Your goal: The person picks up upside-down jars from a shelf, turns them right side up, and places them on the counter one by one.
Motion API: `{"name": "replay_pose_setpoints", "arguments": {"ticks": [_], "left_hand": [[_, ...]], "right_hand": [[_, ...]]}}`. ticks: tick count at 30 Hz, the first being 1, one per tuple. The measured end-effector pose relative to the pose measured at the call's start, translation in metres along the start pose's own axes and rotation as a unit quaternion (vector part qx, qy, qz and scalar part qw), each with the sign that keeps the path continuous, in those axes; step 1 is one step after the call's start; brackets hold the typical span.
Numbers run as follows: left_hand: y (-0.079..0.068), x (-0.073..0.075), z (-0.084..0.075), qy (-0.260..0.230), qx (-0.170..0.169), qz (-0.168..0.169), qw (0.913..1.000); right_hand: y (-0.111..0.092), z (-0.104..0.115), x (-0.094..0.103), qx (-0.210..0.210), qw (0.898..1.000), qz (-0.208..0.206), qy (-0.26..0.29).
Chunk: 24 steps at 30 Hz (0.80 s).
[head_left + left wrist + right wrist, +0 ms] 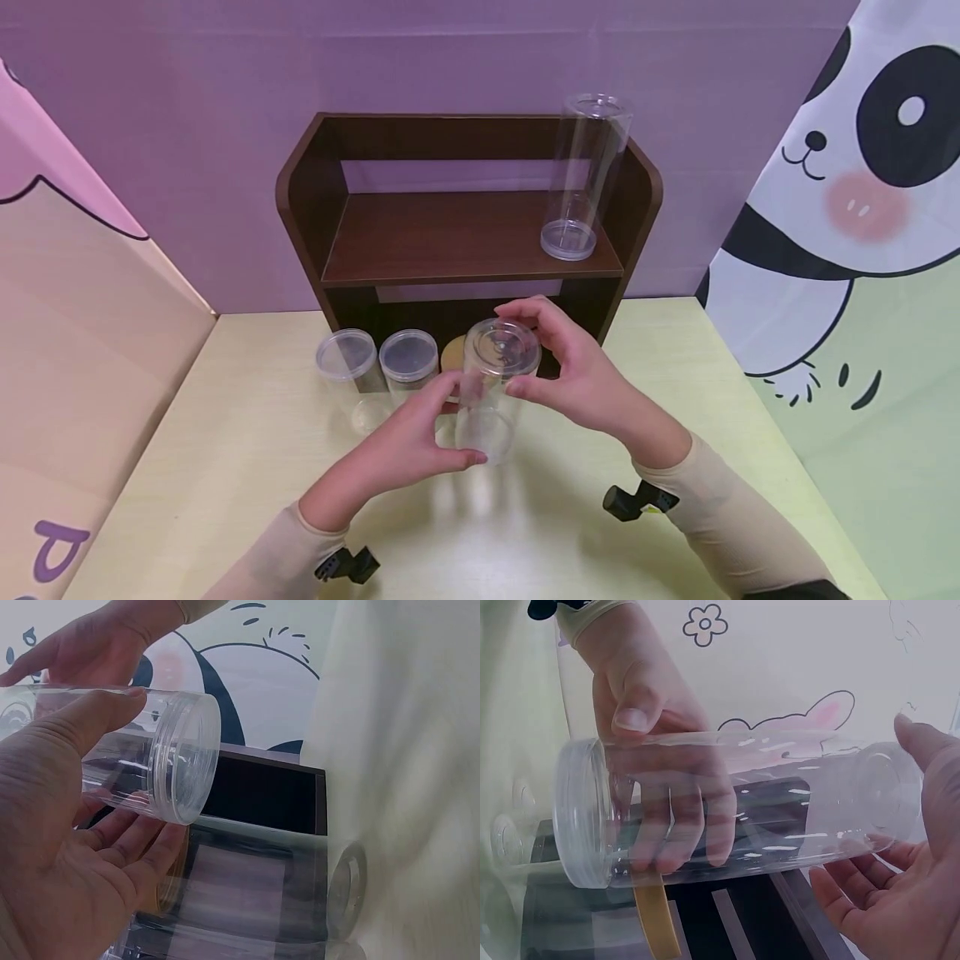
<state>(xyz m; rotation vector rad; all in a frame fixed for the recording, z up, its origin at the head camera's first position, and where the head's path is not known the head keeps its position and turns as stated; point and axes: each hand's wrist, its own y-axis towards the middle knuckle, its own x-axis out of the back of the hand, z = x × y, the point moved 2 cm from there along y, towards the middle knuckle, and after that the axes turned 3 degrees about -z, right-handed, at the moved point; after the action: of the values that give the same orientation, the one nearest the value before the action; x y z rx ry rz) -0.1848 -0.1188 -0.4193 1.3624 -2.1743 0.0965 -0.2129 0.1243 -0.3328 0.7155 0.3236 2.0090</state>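
I see the left hand (408,446) grip the clear jar (489,423) low while the right hand (581,379) clasps its top, likely to steady its smooth length over the counter (255,475). Beyond, two other jars (409,360) stand left, perhaps leaving working room, before the shelf (442,233), whose right end bears a tall jar (585,179).

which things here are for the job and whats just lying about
Likely for the job:
clear plastic jar in the left hand
two lidded clear jars on the table
tall clear jar on the shelf
dark brown shelf

Likely just around:
panda-print backdrop
wrist cameras
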Motion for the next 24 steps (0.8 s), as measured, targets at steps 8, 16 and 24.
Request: {"name": "replay_pose_setpoints", "arguments": {"ticks": [8,16,24], "left_hand": [[-0.0006,-0.0015,0.0022,0.007,0.002,0.004,1.0],[-0.0049,-0.0046,0.0035,-0.004,0.028,0.039,0.9988],[-0.0068,-0.0072,0.0072,0.0,0.03,0.047,0.9984]], "right_hand": [[-0.0006,0.0031,-0.0015,-0.011,1.0,-0.006,-0.011],[-0.0015,0.0019,-0.001,0.002,1.0,-0.013,0.007],[-0.003,0.0003,0.001,0.023,0.999,-0.02,0.02]]}}
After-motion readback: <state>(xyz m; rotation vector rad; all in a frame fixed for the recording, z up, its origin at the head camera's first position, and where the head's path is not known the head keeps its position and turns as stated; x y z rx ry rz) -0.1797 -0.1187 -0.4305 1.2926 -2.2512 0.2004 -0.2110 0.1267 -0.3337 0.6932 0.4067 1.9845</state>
